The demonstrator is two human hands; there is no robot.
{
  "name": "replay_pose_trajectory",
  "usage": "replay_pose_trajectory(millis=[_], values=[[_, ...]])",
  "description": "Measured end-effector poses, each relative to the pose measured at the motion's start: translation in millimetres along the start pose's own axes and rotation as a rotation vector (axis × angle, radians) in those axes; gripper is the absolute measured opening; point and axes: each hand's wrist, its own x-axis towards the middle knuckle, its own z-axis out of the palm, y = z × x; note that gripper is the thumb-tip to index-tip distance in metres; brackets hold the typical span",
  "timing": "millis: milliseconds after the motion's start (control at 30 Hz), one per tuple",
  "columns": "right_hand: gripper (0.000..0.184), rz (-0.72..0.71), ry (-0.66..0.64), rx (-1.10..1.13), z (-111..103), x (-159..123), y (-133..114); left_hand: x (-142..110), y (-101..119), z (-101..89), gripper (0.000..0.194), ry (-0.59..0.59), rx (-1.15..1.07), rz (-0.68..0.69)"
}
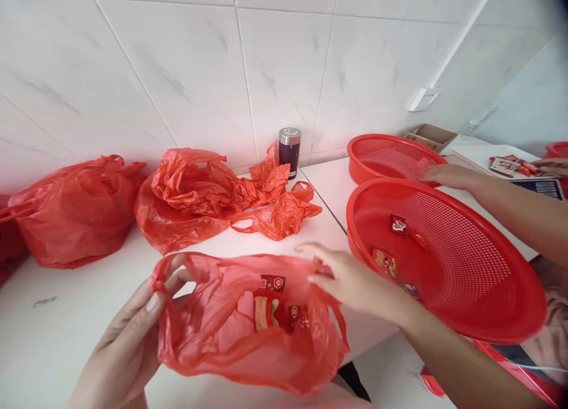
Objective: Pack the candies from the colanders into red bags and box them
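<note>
At the lower centre of the frame, the open bag (pixel 261 361) gapes upward above the tabletop (pixel 48 338). The left hand (pixel 128 338) has its fingers closed on the bag's left rim, by the handle loop. The right hand (pixel 355 282) is at the bag's right rim, its fingers partly spread around a small packet (pixel 323 267); whether they grip it or only touch it, I cannot tell.

Inside the bag lie a pale-and-red packet (pixel 266 313) and two darker ones, one behind it and one to its right. More packets (pixel 385 262) lie in the front basket (pixel 448 211), right of centre; a co-worker's hand (pixel 448 175) is at the rear basket (pixel 377 169) beyond.

The film looks thin and slack, so the right rim could fold inward if the left hand alone bore the bag, and a packet let go there might land on the film or outside. A hard pull on the left rim could stretch or tear it. The right forearm passes close to the front basket, so a wide swing could knock it. Its near end seems to overhang the tabletop's edge, so a bump could tip it and spill its packets.
</note>
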Motion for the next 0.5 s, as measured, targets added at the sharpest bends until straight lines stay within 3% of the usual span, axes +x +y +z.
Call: replay_pose_trajectory(millis=[100,233,333,400,500], values=[[0.039,-0.058,0.256,0.201,-19,1,-19,-7,10,3.5,0.061,0.108,-0.02,0.138],[0.036,-0.086,0.261,0.241,-50,-7,-33,-21,18,10.9,0.045,0.111,0.046,0.26],[0.037,-0.089,0.313,0.219,-66,-15,-39,-23,15,16.9,0.046,0.105,0.073,0.32],[0.045,-0.068,0.209,0.116,-65,-18,-40,-23,12,19.1,0.054,0.095,0.074,0.326],[0.064,-0.001,-0.048,-0.148,-50,-19,-31,-25,9,17.7,0.064,0.082,0.072,0.315]])
